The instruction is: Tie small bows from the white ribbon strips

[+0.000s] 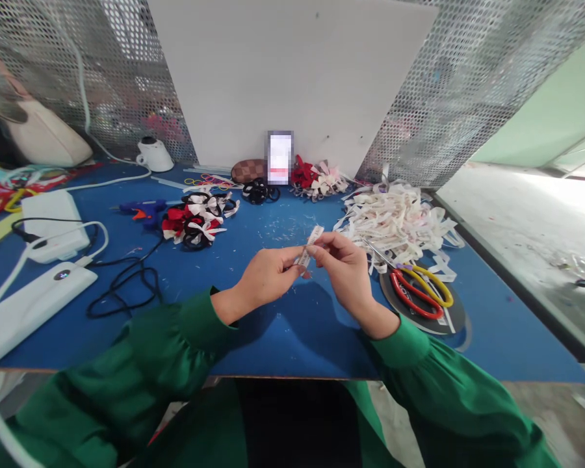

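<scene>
A short white printed ribbon is pinched between my two hands above the middle of the blue table. My left hand grips its lower end, thumb and fingers pressed together. My right hand pinches it higher up, its fingertips close to the left ones. To the right of my hands lies a loose heap of white printed ribbons. Scissors with red and yellow handles rest on a dark round disc, their blades pointing toward the heap.
Red, white and black bows lie left of centre beside a blue glue gun. A lit phone leans at the back, near more bows. White power banks, cables and a white cup are at the left.
</scene>
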Demonstrator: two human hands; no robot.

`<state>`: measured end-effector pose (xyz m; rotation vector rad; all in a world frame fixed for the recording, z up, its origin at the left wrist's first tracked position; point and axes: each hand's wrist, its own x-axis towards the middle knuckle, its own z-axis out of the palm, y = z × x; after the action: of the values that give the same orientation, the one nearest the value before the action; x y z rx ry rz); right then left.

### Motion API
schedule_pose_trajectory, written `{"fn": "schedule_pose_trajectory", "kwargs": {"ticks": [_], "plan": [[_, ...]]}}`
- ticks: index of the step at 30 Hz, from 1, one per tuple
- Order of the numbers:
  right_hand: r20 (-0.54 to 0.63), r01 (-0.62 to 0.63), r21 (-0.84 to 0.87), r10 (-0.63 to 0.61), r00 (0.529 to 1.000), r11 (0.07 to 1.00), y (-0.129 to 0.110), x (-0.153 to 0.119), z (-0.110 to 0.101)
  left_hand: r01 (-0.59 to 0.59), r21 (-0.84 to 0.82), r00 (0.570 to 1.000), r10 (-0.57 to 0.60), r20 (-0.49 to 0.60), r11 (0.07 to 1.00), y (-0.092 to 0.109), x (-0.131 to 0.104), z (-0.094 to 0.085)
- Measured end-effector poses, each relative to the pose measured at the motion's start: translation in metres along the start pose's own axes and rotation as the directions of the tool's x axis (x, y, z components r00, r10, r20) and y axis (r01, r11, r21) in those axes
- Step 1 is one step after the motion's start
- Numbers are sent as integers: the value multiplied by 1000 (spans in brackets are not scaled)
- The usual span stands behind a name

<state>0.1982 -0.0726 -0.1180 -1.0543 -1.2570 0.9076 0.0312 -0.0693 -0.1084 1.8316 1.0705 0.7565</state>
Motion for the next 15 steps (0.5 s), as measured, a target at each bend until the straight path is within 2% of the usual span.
{"fn": "schedule_pose_trajectory", "kwargs": {"ticks": [2, 6, 11, 15], "plan": [[15, 14, 25, -15, 1000, 1000, -2, -1, 0, 4, -4, 1000, -4, 15, 1000, 0, 0, 1], [122, 15, 21, -17, 992, 1000, -6, -5, 2, 27, -76, 999, -29, -21, 997, -3, 1, -1], [173, 154, -221, -117, 978, 963, -2, -11, 1, -23, -78, 1000, 22, -19, 997, -4, 0, 1], [217, 291, -370, -223, 950, 882, 3, -11, 0, -55, 37, 998, 56, -35, 998, -1, -2, 4]]}}
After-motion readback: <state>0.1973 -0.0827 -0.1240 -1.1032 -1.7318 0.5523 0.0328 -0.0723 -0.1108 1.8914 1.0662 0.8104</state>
